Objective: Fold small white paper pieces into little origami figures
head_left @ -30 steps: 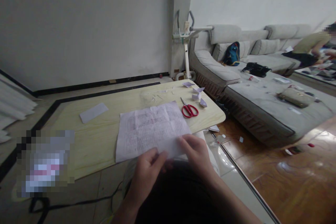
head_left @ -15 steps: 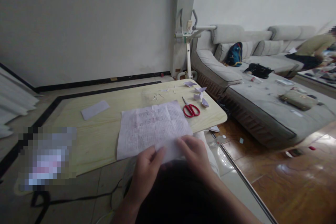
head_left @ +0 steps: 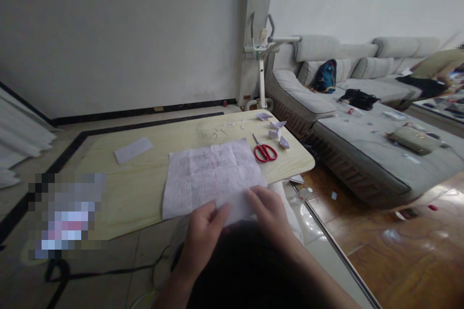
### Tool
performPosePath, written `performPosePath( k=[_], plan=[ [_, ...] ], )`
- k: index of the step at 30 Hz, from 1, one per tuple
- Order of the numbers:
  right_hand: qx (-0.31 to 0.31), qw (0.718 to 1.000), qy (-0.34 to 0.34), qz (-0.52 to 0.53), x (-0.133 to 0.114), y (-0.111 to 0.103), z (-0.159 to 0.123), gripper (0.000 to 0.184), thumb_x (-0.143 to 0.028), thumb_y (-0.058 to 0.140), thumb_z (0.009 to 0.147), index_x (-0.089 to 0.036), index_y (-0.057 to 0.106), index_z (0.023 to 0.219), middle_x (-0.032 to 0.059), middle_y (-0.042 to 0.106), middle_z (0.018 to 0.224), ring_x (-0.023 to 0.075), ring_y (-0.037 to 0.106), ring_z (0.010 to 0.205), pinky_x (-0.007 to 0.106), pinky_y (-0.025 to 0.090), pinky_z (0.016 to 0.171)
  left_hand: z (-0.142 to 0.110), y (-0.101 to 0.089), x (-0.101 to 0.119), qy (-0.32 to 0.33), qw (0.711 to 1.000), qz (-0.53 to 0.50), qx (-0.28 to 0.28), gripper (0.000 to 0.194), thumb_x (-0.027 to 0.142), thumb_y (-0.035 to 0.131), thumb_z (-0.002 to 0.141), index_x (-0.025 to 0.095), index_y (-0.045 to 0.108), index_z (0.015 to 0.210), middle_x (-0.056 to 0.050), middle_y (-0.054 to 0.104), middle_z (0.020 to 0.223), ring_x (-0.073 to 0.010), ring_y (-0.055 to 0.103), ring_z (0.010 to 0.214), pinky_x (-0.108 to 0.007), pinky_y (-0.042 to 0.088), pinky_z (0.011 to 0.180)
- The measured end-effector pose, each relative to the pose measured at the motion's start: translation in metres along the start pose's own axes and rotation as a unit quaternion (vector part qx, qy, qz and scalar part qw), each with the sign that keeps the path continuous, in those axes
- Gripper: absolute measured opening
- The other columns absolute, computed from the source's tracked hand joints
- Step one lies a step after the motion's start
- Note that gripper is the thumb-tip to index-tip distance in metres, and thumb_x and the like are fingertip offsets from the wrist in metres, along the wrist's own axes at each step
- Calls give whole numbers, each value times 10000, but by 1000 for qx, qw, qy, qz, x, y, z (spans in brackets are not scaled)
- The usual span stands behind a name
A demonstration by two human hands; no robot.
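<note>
Between my two hands is a small piece of white paper (head_left: 236, 206), held over my lap at the table's near edge. My left hand (head_left: 207, 222) pinches its left side between thumb and fingers. On the right side, my right hand (head_left: 270, 207) grips it the same way. Just beyond lies a large creased sheet of printed paper (head_left: 212, 174), flat on the table and overhanging its near edge. Red-handled scissors (head_left: 265, 150) rest to the right of that sheet. Several small folded paper pieces (head_left: 274, 133) stand near the far right corner.
The wooden table (head_left: 145, 183) also bears a folded white paper (head_left: 133, 150), thin paper scraps (head_left: 221, 133) and a blurred-out device (head_left: 67, 217) at left. A grey sofa (head_left: 348, 154) with bags stands right. A person (head_left: 435, 70) sits far right. A black cable (head_left: 108, 273) hangs below.
The whole view has shifted very slightly. Both hands keep their hold on the small paper, with hardly any movement.
</note>
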State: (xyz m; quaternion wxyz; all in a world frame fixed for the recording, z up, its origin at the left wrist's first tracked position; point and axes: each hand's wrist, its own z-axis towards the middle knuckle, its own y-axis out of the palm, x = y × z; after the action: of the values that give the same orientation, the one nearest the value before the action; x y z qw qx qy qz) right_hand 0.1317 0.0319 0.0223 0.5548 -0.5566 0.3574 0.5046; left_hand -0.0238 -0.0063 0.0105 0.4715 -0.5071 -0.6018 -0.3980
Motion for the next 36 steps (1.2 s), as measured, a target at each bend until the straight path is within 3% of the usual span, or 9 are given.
performPosePath(
  k=[10, 16, 20, 25, 29, 32, 34, 36],
  plan=[
    [-1, 1000, 4, 7, 5, 0, -3, 359, -412, 516, 923, -165, 577, 670, -16, 497, 591, 136, 472, 573, 242, 358, 523, -2, 0, 0, 10, 999, 31, 2, 372, 481, 681, 769, 174, 568, 593, 26, 563, 521, -145, 575, 496, -221, 484, 449],
    [7, 1000, 6, 27, 3, 2, -2, 279, -385, 582, 875, -152, 649, 735, 17, 604, 659, 162, 541, 644, 256, 417, 596, -2, 0, 2, 42, 997, 37, 56, 377, 496, 641, 807, 145, 652, 669, -10, 639, 539, -156, 599, 497, -225, 486, 454],
    [-18, 999, 19, 45, 1, 5, -2, 306, -385, 604, 851, -159, 607, 645, -1, 562, 591, 144, 511, 588, 249, 394, 560, 0, 2, 0, 59, 994, 36, 80, 397, 510, 633, 812, 137, 675, 684, -16, 641, 537, -161, 604, 499, -229, 482, 462],
    [-28, 999, 13, 22, -1, 2, -2, 342, -379, 574, 869, -171, 550, 598, -19, 504, 559, 128, 461, 560, 242, 353, 527, 1, -5, -3, 76, 994, 59, 53, 379, 488, 614, 833, 147, 675, 679, 0, 615, 533, -153, 578, 503, -219, 451, 455],
    [-91, 994, -20, -50, -5, -8, -2, 357, -372, 540, 909, -167, 551, 616, -14, 507, 587, 134, 467, 588, 250, 353, 552, 4, -18, 5, 102, 989, 99, -45, 260, 412, 616, 851, 170, 709, 834, -2, 678, 678, -157, 611, 612, -215, 472, 533],
    [-157, 982, -52, -91, -6, -11, -3, 335, -331, 555, 918, -164, 565, 627, -18, 525, 607, 129, 473, 604, 253, 359, 580, 6, -24, 10, 127, 978, 138, -96, 207, 355, 607, 867, 188, 707, 797, 1, 688, 730, -169, 633, 716, -227, 492, 641],
    [-166, 981, -52, -86, -4, -8, -2, 308, -309, 580, 902, -163, 579, 631, -20, 537, 610, 127, 478, 604, 249, 360, 576, 5, -22, 11, 139, 974, 158, -85, 243, 343, 596, 871, 185, 692, 713, 3, 670, 692, -167, 622, 704, -223, 482, 635],
    [-122, 991, -27, -46, 0, -3, -1, 260, -308, 617, 869, -163, 605, 653, -21, 550, 602, 128, 492, 594, 243, 367, 558, 3, -17, 10, 145, 977, 150, -38, 290, 366, 586, 871, 178, 675, 668, 7, 635, 639, -159, 592, 649, -212, 463, 577]
  ],
)
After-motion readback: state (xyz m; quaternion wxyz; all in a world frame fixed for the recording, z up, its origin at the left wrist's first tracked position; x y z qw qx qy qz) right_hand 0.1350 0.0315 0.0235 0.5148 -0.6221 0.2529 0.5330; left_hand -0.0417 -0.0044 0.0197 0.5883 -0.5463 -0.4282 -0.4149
